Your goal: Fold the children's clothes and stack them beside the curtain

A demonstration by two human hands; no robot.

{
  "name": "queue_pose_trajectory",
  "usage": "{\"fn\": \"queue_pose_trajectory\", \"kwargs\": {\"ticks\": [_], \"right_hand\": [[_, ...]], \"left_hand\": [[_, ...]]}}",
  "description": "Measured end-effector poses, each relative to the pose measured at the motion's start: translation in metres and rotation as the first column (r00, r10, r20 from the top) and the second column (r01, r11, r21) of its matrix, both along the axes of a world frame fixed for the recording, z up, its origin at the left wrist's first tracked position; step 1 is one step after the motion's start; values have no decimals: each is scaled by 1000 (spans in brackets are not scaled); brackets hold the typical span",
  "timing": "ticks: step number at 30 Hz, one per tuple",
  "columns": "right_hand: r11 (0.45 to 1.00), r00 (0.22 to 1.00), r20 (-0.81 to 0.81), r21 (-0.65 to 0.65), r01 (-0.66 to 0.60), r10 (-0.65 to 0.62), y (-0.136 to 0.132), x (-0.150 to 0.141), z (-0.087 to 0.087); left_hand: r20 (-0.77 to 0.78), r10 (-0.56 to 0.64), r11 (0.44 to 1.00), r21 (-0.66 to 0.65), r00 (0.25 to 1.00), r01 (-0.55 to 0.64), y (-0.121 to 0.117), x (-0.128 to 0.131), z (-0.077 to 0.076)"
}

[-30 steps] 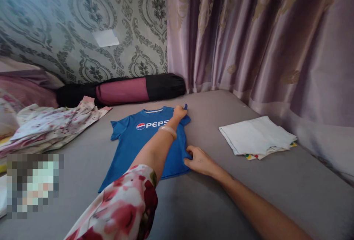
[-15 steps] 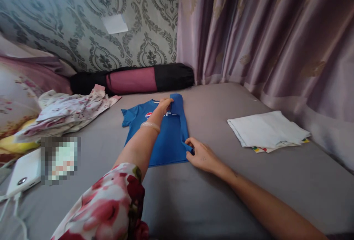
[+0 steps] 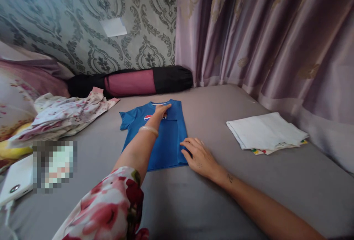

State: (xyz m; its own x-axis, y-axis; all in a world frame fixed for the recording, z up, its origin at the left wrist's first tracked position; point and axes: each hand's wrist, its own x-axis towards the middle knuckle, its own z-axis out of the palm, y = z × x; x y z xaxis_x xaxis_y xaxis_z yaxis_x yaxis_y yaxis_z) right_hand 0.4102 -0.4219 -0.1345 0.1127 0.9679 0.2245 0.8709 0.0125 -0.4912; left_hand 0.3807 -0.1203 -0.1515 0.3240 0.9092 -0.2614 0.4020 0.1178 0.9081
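A blue short-sleeved T-shirt (image 3: 163, 148) lies front up on the bed, its right side folded inward over part of the printed chest. My left hand (image 3: 162, 110) is at the upper part of that fold, below the collar. Its thumb reaches right across the cloth, and its other fingers, partly hidden, look closed on the folded sleeve. Low on the right, my right hand (image 3: 199, 157) rests by the folded side edge near the hem. Its fingers are apart and touch the cloth without pinching it.
Folded white cloth (image 3: 265, 132) lies to the right. On the left are a pile of floral clothes (image 3: 65, 114) and a white device with a cable (image 3: 18, 181). A long black and maroon bag (image 3: 131, 82) runs along the wall, beside purple curtains (image 3: 235, 30).
My left hand has brought the shirt's right side over to the left, and the flap now lies flat. My right hand has let go of the edge near the hem and its fingers have spread.
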Motion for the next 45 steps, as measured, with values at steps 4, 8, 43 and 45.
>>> {"fn": "queue_pose_trajectory", "kwargs": {"ticks": [4,8,43,45], "right_hand": [[996,992,118,-84,-28,37,0,5,-14],[988,990,132,-150,-30,50,-1,3,-23],[992,983,175,-121,-27,48,-2,0,-27],[993,984,173,-115,-24,44,-2,-1,-26]], "left_hand": [[-115,39,992,121,993,-25,1,3,-1],[-306,94,904,424,947,48,-8,3,4],[-701,-321,343,541,637,768,-18,15,-3],[-734,-329,347,491,594,799,-27,5,-8]]}}
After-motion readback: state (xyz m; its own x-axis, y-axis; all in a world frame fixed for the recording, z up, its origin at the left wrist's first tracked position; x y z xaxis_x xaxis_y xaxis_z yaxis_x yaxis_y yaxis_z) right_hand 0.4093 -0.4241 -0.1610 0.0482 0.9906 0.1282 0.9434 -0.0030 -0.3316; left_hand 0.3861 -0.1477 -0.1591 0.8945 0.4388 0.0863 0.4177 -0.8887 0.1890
